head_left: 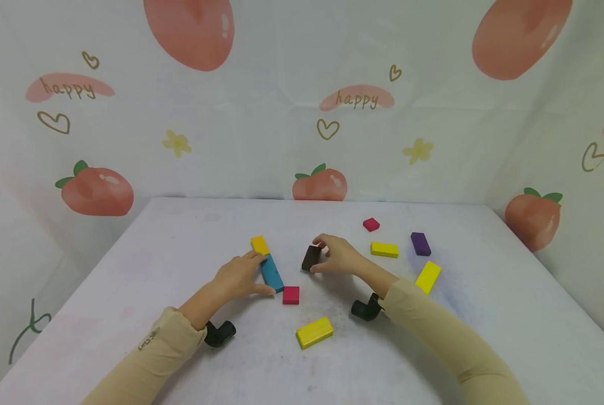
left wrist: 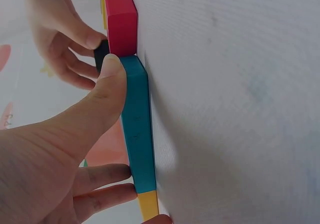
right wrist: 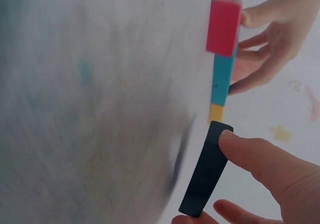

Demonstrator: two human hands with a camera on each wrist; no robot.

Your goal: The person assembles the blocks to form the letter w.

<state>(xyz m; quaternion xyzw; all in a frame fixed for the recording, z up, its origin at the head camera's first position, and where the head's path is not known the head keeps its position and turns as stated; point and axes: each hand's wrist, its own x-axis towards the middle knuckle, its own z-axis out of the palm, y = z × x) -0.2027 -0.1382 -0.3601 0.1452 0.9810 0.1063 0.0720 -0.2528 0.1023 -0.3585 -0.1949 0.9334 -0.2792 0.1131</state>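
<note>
In the head view my left hand [head_left: 237, 277] reaches over a blue block [head_left: 272, 274], thumb near one end and fingers along its left side. The left wrist view shows the thumb against that block [left wrist: 137, 129] and a fingertip by the yellow-orange block [head_left: 260, 244], which adjoins its far end. A red square block [head_left: 291, 295] stands at the near end. My right hand [head_left: 339, 256] pinches a black block [head_left: 311, 259] between thumb and fingers. In the right wrist view the black block [right wrist: 206, 169] hangs above the table, apart from its shadow.
A yellow block [head_left: 314, 332] lies nearest on the white table [head_left: 211, 377]. To the right are another red block [head_left: 370, 224], two more yellow blocks [head_left: 384, 250] and a purple block [head_left: 420, 244]. A printed cloth [head_left: 261, 112] hangs behind.
</note>
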